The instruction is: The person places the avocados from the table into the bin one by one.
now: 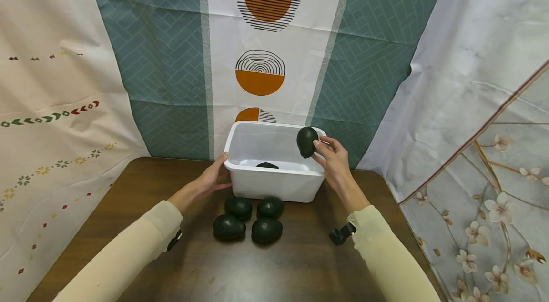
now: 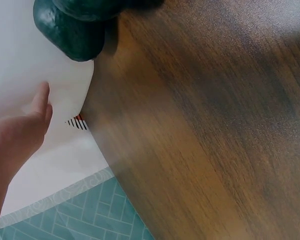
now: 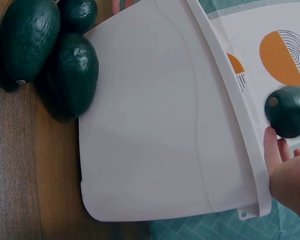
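A dark green avocado [image 1: 305, 141] is pinched between the thumb and fingers [image 3: 272, 147] of the right hand [image 1: 336, 158], above the right end of a white bin [image 1: 274, 186]. The left hand [image 1: 213, 176] rests nearly straight fingers against the bin's left end. Inside lies another dark object [image 1: 267, 165], mostly hidden; four avocados [image 1: 267, 230] sit on the bench [image 1: 309, 259] just in front.

The bin [image 1: 274, 185] looks like smooth plastic with a dull sheen; the avocados [image 1: 267, 230] are glossy. The tabletop [image 1: 300, 268] shows polished wood grain, the backdrop [image 1: 167, 68] creased, matt cloth.
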`<state>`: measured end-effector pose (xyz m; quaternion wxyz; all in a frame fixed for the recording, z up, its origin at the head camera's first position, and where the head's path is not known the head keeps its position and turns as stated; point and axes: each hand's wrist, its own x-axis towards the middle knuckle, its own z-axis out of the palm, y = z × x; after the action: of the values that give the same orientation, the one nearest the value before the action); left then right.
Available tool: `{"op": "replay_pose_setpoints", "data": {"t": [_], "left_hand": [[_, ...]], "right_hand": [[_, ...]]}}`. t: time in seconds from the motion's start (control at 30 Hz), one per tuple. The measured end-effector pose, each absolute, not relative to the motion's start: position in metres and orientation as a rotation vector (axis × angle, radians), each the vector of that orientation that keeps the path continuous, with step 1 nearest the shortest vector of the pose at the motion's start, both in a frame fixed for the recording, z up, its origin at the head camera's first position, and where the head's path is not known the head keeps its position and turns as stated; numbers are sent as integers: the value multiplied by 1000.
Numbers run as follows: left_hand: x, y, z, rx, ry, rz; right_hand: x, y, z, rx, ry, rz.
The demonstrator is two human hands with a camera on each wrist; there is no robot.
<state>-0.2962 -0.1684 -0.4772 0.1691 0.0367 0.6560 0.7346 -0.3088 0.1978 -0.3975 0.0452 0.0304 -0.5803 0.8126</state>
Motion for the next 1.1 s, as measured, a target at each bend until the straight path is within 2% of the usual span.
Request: {"op": "replay_pose_setpoints", "data": {"t": [0.67, 1.1], "left_hand": [[-296, -169, -476, 87, 1876, 2088], [-296, -166, -476, 74, 1873, 2091]], "right_hand": [[-302, 196, -396, 183, -1745, 2492], [-294, 189, -397, 339, -1826, 2458]]}}
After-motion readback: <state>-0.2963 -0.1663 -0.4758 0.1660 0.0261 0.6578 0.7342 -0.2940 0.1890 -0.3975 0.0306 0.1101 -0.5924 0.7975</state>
